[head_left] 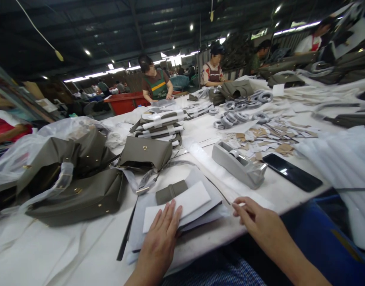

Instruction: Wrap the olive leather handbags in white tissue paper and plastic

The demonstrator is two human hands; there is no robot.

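My left hand (161,234) lies flat, fingers stretched, on a white foam sheet (188,202). Beneath the foam are thin grey-white sheets (137,222), and a small olive leather piece (171,192) shows behind it. At the right edge of these sheets my right hand (251,214) has thumb and index finger pinched together near the end of a thin dark strap (220,191); whether the strap is between the fingertips is too small to tell. Another dark strip (127,230) sticks out at the left of the sheets.
Olive handbags (78,198) fill the left side, with a smaller bag (145,153) beside them. A grey tape dispenser (239,165) and black phone (292,172) are at the right. Paper tags (260,139), wrapped handles (230,119) and foam rolls (343,163) lie beyond. People work across the table.
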